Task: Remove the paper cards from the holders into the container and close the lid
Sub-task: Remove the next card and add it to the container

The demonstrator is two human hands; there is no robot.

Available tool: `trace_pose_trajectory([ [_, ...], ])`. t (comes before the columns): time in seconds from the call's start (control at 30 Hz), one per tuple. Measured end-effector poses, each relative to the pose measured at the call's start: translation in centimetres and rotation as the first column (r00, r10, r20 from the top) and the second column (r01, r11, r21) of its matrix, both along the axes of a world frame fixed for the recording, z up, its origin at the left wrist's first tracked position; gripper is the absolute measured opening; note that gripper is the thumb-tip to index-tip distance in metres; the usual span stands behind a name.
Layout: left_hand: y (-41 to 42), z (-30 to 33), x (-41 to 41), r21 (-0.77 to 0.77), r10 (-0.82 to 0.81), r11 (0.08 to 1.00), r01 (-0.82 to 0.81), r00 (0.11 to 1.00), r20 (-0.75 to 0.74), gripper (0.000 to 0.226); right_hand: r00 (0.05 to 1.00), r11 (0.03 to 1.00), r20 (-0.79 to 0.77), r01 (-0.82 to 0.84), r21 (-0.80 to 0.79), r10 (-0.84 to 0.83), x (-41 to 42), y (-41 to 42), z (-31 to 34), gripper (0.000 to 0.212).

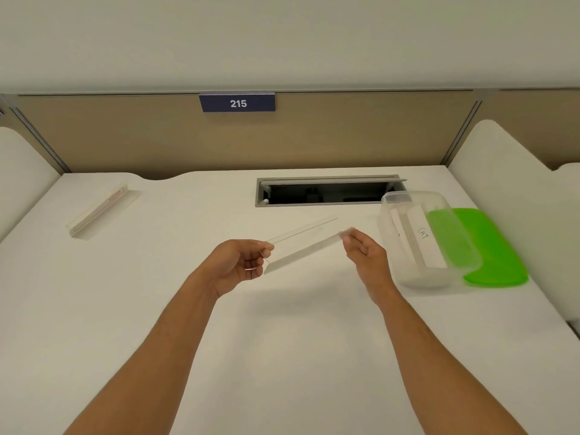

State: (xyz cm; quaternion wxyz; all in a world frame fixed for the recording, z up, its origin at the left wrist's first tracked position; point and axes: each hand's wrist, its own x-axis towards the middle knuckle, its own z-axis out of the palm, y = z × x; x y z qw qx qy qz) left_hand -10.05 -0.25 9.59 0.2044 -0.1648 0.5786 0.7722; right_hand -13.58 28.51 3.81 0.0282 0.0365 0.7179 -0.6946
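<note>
I am holding a clear holder point(303, 243) off the desk point(282, 340), one end in each hand. My left hand point(241, 265) is pinching its near-left end, thumb on top, fingers curling under. My right hand point(365, 255) is pinching the far-right end between thumb and fingertips; a white card point(301, 252) is showing along the holder's lower edge there, though I cannot tell whether those fingers are on the card or on the plastic. The holder is tilting, its right end farther from me.

Just right of my right hand, the clear container point(430, 237) is sitting open on the desk, with cards lying inside, one reading "CAT" point(423, 235). The green lid point(489, 249) is lying flat beyond it, touching its far side.

Well left of my left hand, a second holder point(100, 211) is resting on the desk with a card showing reddish print.

Beyond the grip, a cable slot point(326, 191) is standing open in the desk, and a sign point(237, 103) reading 215 is hanging on the partition.
</note>
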Motion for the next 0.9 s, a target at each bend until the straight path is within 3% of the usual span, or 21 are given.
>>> trace_pose_trajectory([
  [0.1, 1.9, -0.3, 0.1, 0.01, -0.027, 1.0, 0.027, 1.0, 0.015, 0.017, 0.995, 0.995, -0.016, 0.096, 0.01, -0.096, 0.5, 1.7, -0.2, 0.023],
  [0.3, 5.1, -0.7, -0.5, -0.07, 0.033, 0.997, -0.031, 0.999, 0.026, 0.019, 0.964, 0.963, -0.05, 0.265, 0.056, -0.262, 1.3, 5.0, -0.3, 0.008],
  [0.53, 9.5, -0.4, -1.3, -0.218, -0.003, 0.976, -0.014, 0.997, -0.076, 0.028, 0.938, 0.938, -0.055, 0.344, 0.03, -0.342, 2.2, 8.6, 0.8, 0.01],
  [0.9, 14.3, -0.5, -1.9, -0.337, -0.072, 0.941, 0.037, 0.993, -0.093, 0.05, 0.928, 0.929, -0.049, 0.37, 0.003, -0.37, 2.1, 12.4, 1.7, 0.007],
])
